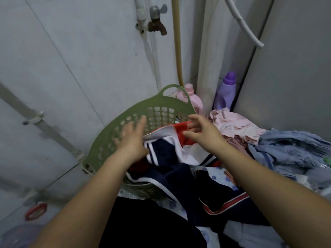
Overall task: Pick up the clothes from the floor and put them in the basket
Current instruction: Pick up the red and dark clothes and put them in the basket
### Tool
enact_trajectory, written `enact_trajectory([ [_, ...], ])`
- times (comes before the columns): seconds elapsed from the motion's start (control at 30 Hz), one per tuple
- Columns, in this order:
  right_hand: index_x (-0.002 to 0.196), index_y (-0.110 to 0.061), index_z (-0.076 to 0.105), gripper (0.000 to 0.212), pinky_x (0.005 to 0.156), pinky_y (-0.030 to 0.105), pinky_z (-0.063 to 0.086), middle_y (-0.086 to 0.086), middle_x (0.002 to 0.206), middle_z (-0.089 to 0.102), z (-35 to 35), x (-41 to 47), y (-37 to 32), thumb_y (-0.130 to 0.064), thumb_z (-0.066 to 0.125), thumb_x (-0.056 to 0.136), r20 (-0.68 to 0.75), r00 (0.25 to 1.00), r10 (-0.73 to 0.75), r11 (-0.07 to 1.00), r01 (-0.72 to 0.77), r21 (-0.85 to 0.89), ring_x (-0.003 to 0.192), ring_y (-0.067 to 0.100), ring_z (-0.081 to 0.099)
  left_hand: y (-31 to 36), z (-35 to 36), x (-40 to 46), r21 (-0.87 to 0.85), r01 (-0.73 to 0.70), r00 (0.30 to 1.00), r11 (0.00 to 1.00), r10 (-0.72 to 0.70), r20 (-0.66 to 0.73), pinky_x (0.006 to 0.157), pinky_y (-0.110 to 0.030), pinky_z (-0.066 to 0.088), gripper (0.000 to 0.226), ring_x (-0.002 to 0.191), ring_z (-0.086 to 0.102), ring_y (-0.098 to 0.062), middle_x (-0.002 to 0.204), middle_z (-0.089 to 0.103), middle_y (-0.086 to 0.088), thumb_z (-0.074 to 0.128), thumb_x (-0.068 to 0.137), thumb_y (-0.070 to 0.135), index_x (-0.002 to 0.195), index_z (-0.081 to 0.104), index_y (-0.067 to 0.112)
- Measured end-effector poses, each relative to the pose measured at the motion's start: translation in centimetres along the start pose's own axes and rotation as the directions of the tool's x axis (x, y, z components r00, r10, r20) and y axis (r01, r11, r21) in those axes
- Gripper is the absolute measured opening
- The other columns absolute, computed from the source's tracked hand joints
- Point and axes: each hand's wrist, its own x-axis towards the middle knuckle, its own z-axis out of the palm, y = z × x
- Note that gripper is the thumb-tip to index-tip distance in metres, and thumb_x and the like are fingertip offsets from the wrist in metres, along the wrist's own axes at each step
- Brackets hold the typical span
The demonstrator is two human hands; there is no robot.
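Forearms: both bare, reaching in from the bottom edge toward the basket; dark cloth lies between them at the lower edge.
Basket (107, 140): green plastic with perforated wall and loop handles, tipped so its mouth faces the camera, standing on the floor against the grey tiled wall.
Basket contents: navy garment (161, 167) with white stripes and red and white parts, lying half inside and spilling over the near rim onto the floor.
Clothes on floor: pink garment (232, 126) crumpled just right of the basket; blue garment (290, 149) heaped beside it, further right (both outside the basket).
Surroundings: pink bottle (194, 100) right behind the basket's far handle, purple bottle (226, 92) in the corner; tap (157, 20) on the wall above, yellowish hose hanging down beside it, white hose upper right.
Obstruction: forearms and hands cover part of the basket mouth; basket bottom not visible.
Left hand (132, 138): fingers spread and straight (blurred), over the basket's inner wall; heel of the hand touches the edge of the navy garment, holding nothing.
Right hand (202, 130): fingers loosely curled over the red part of the garment; whether they pinch the cloth I cannot tell.
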Motion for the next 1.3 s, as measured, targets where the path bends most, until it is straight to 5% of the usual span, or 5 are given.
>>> enact_trajectory([
  [0.27, 0.150, -0.030, -0.009, 0.138, 0.119, 0.041, 0.020, 0.003, 0.159, -0.010, -1.9, -1.6, 5.7, -0.034, 0.089, 0.054, 0.179, 0.931, 0.317, 0.857, -0.201, -0.475, 0.148, 0.024, 0.006, 3.4, 5.9, -2.6, 0.120, -0.432, 0.739, 0.894, 0.274, 0.616, 0.102, -0.047, 0.045, 0.097, 0.129, 0.042, -0.031, 0.142, 0.034, -0.005, 0.083, 0.065, 0.024, 0.142, 0.025, 0.030],
  [0.77, 0.098, -0.007, 0.060, 0.022, 0.068, 0.029, 0.037, 0.014, 0.096, 0.066, 0.2, 2.7, -4.2, -0.017, 0.062, 0.078, 0.016, 0.969, -0.247, 0.791, 0.211, -0.574, 0.091, 0.031, 0.059, 1.3, -0.4, 1.3, -0.430, -0.058, 0.998, 0.901, 0.055, -0.021, 0.044, -0.007, 0.034, 0.035, 0.051, 0.045, -0.003, 0.056, 0.053, 0.008, 0.073, 0.074, -0.001, 0.059, 0.053, 0.023],
  [0.93, 0.100, -0.005, 0.058, 0.022, 0.070, 0.029, 0.037, 0.006, 0.087, 0.058, 2.7, 4.0, -9.0, -0.013, 0.058, 0.080, -0.100, 0.935, -0.342, 0.901, 0.295, -0.319, 0.089, 0.025, 0.057, -0.4, -3.8, 2.9, -0.795, -0.093, 0.799, 0.600, -0.431, -0.419, 0.051, -0.015, 0.041, 0.032, 0.060, 0.050, -0.013, 0.062, 0.052, 0.007, 0.062, 0.081, 0.000, 0.063, 0.052, 0.025],
  [1.07, 0.125, -0.011, 0.052, 0.041, 0.089, 0.026, 0.038, 0.011, 0.120, 0.061, 4.0, 4.3, -8.1, -0.018, 0.060, 0.085, 0.173, 0.964, -0.202, 0.874, 0.257, -0.413, 0.113, 0.027, 0.055, -2.4, -3.1, 3.3, -0.546, 0.033, 0.734, 0.837, -0.391, -0.556, 0.074, -0.029, 0.046, 0.015, 0.083, 0.058, -0.023, 0.081, 0.063, -0.004, 0.056, 0.082, 0.000, 0.089, 0.065, 0.010],
  [1.3, 0.123, -0.013, 0.057, 0.040, 0.080, 0.032, 0.046, 0.009, 0.121, 0.061, 3.0, 3.7, -3.8, -0.027, 0.060, 0.086, 0.308, 0.933, 0.187, 0.595, 0.142, -0.791, 0.109, 0.030, 0.058, -3.7, 3.2, 2.4, 0.091, 0.076, 0.940, 0.993, -0.102, 0.326, 0.099, -0.031, 0.044, 0.056, 0.124, 0.051, -0.029, 0.140, 0.052, -0.010, 0.061, 0.082, 0.003, 0.134, 0.051, 0.020],
])
